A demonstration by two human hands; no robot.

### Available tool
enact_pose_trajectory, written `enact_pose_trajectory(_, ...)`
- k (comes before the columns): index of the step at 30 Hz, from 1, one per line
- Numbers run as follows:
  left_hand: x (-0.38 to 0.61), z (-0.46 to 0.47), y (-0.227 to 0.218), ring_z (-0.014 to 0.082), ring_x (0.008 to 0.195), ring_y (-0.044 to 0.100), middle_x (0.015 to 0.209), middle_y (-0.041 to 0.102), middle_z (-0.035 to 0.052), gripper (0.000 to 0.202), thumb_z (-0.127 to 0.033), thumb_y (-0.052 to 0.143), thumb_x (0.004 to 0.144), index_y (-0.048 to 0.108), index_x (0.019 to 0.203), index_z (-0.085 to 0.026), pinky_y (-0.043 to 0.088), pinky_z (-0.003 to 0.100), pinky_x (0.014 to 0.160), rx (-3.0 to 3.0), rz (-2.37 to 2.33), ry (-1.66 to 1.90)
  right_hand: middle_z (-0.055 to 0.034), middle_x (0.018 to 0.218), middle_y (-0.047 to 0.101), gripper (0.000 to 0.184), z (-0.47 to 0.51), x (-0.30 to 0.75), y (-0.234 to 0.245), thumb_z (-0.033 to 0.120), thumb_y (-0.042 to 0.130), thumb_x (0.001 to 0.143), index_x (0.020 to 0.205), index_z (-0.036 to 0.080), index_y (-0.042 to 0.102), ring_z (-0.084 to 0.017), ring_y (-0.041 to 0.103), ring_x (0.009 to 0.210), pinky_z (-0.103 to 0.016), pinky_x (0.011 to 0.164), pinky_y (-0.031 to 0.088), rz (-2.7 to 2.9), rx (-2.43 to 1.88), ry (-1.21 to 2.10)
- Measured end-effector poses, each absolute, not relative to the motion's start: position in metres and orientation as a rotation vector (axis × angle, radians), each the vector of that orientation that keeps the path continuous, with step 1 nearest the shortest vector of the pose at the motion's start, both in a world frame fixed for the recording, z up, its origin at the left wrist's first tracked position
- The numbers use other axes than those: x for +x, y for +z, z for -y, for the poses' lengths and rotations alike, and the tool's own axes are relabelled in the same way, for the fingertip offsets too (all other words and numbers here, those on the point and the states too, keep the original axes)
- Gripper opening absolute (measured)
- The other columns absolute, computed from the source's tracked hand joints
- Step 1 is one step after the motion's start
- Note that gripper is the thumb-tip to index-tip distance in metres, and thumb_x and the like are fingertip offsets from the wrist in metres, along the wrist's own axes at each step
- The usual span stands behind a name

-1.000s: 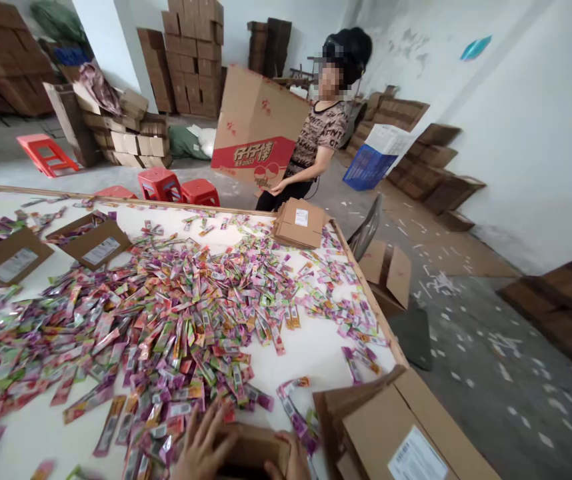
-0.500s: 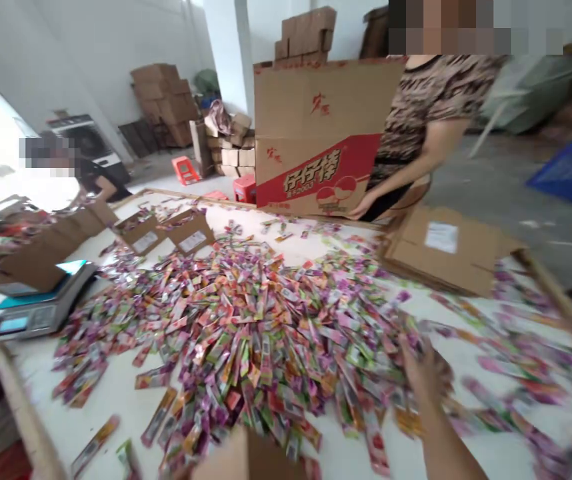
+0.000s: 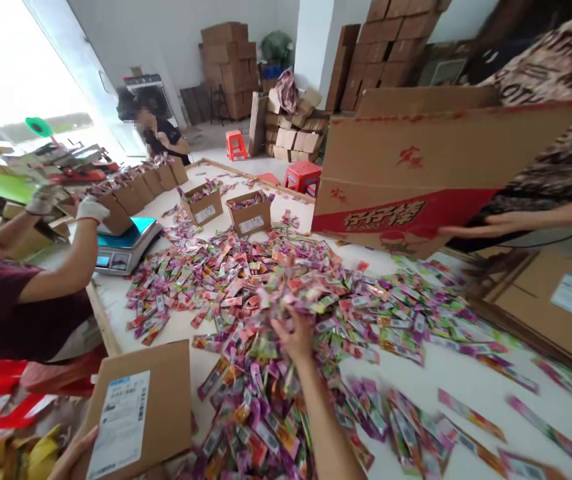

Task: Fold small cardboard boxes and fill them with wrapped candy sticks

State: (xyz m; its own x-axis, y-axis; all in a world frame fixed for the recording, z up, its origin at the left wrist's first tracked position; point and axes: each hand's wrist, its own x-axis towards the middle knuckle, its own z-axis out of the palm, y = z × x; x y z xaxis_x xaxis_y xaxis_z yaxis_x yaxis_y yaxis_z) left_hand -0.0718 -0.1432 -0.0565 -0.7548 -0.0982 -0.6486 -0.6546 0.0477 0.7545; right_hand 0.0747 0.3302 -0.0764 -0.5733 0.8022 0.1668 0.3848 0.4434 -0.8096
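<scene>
Left hand (image 3: 73, 457) holds a labelled cardboard carton (image 3: 166, 393) at the worktop's (image 3: 411, 370) near left corner, contents hidden. Right hand (image 3: 295, 333) is among stick packets (image 3: 261, 427) heaped mid-worktop; blur hides whether its fingers grip any. Two cartons (image 3: 249, 217) toward the far edge are already filled; many packets lie loose.

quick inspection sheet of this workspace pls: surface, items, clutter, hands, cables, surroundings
Surface: white table with wooden edging, largely covered
Job's things: heaped wrapped packets; labelled carton at near left
Clutter: flattened cartons at right; scale at left, bearing a carton
Hands: left hand against labelled carton; right hand at the packets, grip unclear
Cables: thin dark line at right, possibly a cable
Surroundings: co-worker touching large printed box; two others at left; red stools
</scene>
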Motion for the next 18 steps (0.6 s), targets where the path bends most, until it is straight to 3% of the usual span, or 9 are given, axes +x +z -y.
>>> enact_pose_trajectory(4, -0.098, 0.123, -0.064, 0.0365, 0.089, 0.074, 0.09, 0.08, 0.0092, 0.092, -0.024, 0.08, 0.061, 0.045, 0.145, -0.012, 0.064, 0.036, 0.06, -0.636, -1.766, 1.756, -0.0133, 0.131, 0.06, 0.063, -0.25, 0.01, -0.067, 0.055, 0.072, 0.074, 0.131, 0.029, 0.062, -0.037, 0.05, 0.126, -0.058, 0.107, 0.031, 2.728, -0.952, 0.835)
enact_pose_trajectory(7, -0.126, 0.116, -0.071, 0.032, 0.074, 0.075, 0.091, 0.08, 0.0104, 0.092, -0.018, 0.081, 0.064, 0.042, 0.146, -0.011, 0.062, 0.033, 0.053, -0.514, -1.715, 1.752, -0.0092, 0.144, 0.049, 0.056, -0.228, 0.033, -0.063, 0.051, 0.07, 0.079, 0.131, 0.033, 0.061, -0.032, 0.043, 0.134, -0.05, 0.112, 0.032, 2.688, -0.794, 0.778)
enact_pose_trajectory(9, -0.147, 0.114, -0.079, 0.0283, 0.07, 0.075, 0.092, 0.08, 0.0101, 0.087, -0.013, 0.08, 0.066, 0.044, 0.145, -0.013, 0.061, 0.03, 0.054, -0.438, -1.722, 1.758, -0.0104, 0.148, 0.044, 0.052, -0.237, 0.072, -0.062, 0.052, 0.063, 0.085, 0.131, 0.03, 0.061, -0.031, 0.04, 0.137, -0.049, 0.112, 0.033, 2.497, -0.826, 0.609)
enact_pose_trajectory(13, -0.178, 0.097, -0.106, 0.0257, 0.072, 0.075, 0.098, 0.079, 0.0124, 0.076, -0.01, 0.078, 0.072, 0.049, 0.142, -0.013, 0.061, 0.029, 0.062, -0.375, -1.579, 1.772, -0.0259, 0.154, 0.028, 0.086, -0.274, 0.118, -0.073, 0.069, 0.057, 0.081, 0.146, 0.014, 0.043, -0.044, 0.025, 0.143, -0.064, 0.107, 0.031, 2.188, -1.232, 0.244)
enact_pose_trajectory(18, -0.176, 0.046, -0.132, 0.0288, 0.077, 0.076, 0.1, 0.078, 0.0161, 0.068, -0.014, 0.073, 0.079, 0.047, 0.142, -0.008, 0.061, 0.031, 0.062, -0.329, -1.436, 1.724, -0.0248, 0.145, 0.042, 0.086, -0.244, 0.038, -0.103, 0.06, 0.066, 0.077, 0.148, 0.017, 0.042, -0.044, 0.043, 0.132, -0.058, 0.102, 0.038, 2.561, -1.516, 0.474)
